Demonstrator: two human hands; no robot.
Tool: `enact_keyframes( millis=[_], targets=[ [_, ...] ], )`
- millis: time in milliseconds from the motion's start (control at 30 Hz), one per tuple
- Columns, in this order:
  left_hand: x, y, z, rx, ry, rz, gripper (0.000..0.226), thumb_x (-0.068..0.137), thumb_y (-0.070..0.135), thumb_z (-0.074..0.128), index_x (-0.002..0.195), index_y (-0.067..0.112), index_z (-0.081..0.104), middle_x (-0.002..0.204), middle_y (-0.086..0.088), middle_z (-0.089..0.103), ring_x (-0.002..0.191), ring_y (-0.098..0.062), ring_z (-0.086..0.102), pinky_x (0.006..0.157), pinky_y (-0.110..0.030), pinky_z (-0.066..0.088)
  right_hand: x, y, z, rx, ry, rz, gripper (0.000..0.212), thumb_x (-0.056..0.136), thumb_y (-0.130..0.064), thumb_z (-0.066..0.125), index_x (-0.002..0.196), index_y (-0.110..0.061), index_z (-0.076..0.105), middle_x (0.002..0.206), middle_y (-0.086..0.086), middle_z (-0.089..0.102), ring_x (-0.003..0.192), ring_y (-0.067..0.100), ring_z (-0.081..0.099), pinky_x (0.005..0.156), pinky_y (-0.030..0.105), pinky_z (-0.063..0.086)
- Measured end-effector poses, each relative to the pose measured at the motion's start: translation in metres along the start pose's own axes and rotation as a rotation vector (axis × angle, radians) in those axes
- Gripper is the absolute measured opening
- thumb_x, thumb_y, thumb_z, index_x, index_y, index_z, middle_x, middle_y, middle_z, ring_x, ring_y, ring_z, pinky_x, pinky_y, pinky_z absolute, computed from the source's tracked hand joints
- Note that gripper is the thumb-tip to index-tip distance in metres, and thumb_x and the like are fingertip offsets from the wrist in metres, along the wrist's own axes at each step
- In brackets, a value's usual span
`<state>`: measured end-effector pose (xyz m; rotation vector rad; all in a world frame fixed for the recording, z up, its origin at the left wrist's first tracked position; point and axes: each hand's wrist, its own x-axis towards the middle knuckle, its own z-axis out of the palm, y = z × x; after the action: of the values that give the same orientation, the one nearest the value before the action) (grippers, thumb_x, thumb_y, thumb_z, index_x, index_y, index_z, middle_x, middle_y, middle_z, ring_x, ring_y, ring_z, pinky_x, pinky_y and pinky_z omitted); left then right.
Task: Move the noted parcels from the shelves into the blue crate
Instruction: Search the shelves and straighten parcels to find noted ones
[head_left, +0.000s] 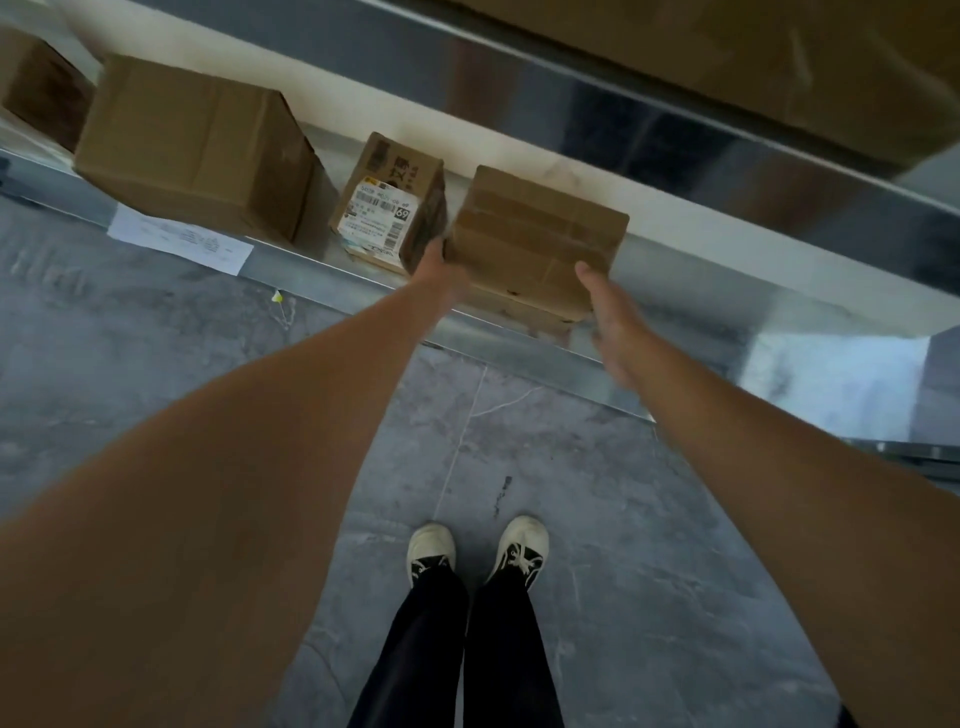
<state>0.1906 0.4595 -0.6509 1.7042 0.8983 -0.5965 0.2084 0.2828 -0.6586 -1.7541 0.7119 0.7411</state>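
The left hand (439, 265) presses its fingers, mostly hidden, against the left side of a taped brown parcel (535, 239); the right hand (610, 317) lies open at the parcel's right front corner, thumb on the cardboard. The parcel sits at the front edge of the metal shelf (685, 291). Just left of it stands a small labelled box (389, 208), then a large carton (192, 145)
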Motion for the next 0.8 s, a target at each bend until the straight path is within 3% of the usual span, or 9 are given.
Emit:
enact_keyframes(
  millis=[100,200,300,400,500,600,733,800],
  targets=[
    [-0.009,0.000,0.000,-0.125,0.059,0.034,0.061,0.091,-0.007,0.038,0.146,0.018,0.040,0.142,-0.008,0.046,0.132,-0.026,0.040,0.108,-0.033,0.037,-0.009,-0.002,-0.004,0.099,0.170,-0.078,0.058,0.095,-0.051,0.050,0.140,-0.015,0.047,0.143,0.003,0.049,0.129,0.021,0.047,0.101,0.033,0.036],
    [-0.014,0.004,-0.008,-0.323,0.075,0.048,0.053,0.091,-0.001,0.038,0.135,0.021,0.056,0.130,0.000,0.056,0.119,-0.017,0.048,0.083,-0.021,0.041,-0.021,-0.007,-0.014,0.185,0.253,-0.149,0.053,0.095,-0.055,0.045,0.129,-0.017,0.058,0.125,0.001,0.060,0.109,0.015,0.055,0.090,0.030,0.043],
    [-0.021,0.007,-0.016,-0.458,0.096,0.023,0.044,0.092,0.013,0.042,0.131,0.024,0.060,0.127,-0.001,0.061,0.113,-0.018,0.054,0.086,-0.026,0.046,-0.030,-0.015,-0.020,0.238,0.257,-0.160,0.047,0.095,-0.057,0.044,0.107,-0.018,0.067,0.108,0.000,0.066,0.094,0.013,0.058,0.074,0.028,0.043],
    [-0.030,0.007,-0.017,-0.523,0.076,0.022,0.040,0.096,0.016,0.040,0.132,0.021,0.057,0.118,-0.003,0.064,0.110,-0.019,0.058,0.099,-0.036,0.047,-0.035,-0.021,-0.024,0.310,0.228,-0.153,0.038,0.094,-0.057,0.045,0.090,-0.024,0.063,0.100,0.001,0.068,0.098,0.018,0.063,0.088,0.041,0.054],
    [-0.034,0.004,-0.017,-0.590,0.091,0.027,0.034,0.097,0.021,0.037,0.123,0.018,0.058,0.099,0.002,0.065,0.094,-0.012,0.058,0.096,-0.033,0.042,-0.037,-0.020,-0.031,0.326,0.205,-0.118,0.045,0.093,-0.060,0.045,0.104,-0.019,0.060,0.106,0.003,0.067,0.101,0.020,0.063,0.091,0.040,0.054],
    [-0.038,0.000,-0.017,-0.568,0.093,0.036,0.032,0.096,0.021,0.037,0.108,0.019,0.066,0.104,0.001,0.069,0.103,-0.016,0.059,0.105,-0.042,0.036,-0.038,-0.012,-0.038,0.376,0.128,-0.037,0.066,0.088,-0.068,0.046,0.117,-0.011,0.061,0.104,0.004,0.068,0.103,0.024,0.066,0.090,0.038,0.056],
    [-0.046,-0.004,-0.016,-0.521,0.052,0.015,0.034,0.095,0.023,0.038,0.108,0.019,0.069,0.106,0.003,0.071,0.108,-0.016,0.060,0.100,-0.044,0.036,-0.041,0.002,-0.043,0.431,0.060,-0.008,0.055,0.092,-0.065,0.042,0.101,-0.016,0.066,0.098,0.003,0.071,0.092,0.017,0.067,0.093,0.038,0.053],
    [-0.052,-0.004,-0.012,-0.499,0.008,0.000,0.032,0.094,0.024,0.039,0.111,0.021,0.067,0.107,0.004,0.069,0.105,-0.015,0.059,0.099,-0.045,0.039,-0.045,0.008,-0.043,0.437,0.059,-0.006,0.057,0.092,-0.065,0.041,0.107,-0.016,0.066,0.103,0.004,0.072,0.095,0.017,0.068,0.097,0.041,0.052]
  ],
)
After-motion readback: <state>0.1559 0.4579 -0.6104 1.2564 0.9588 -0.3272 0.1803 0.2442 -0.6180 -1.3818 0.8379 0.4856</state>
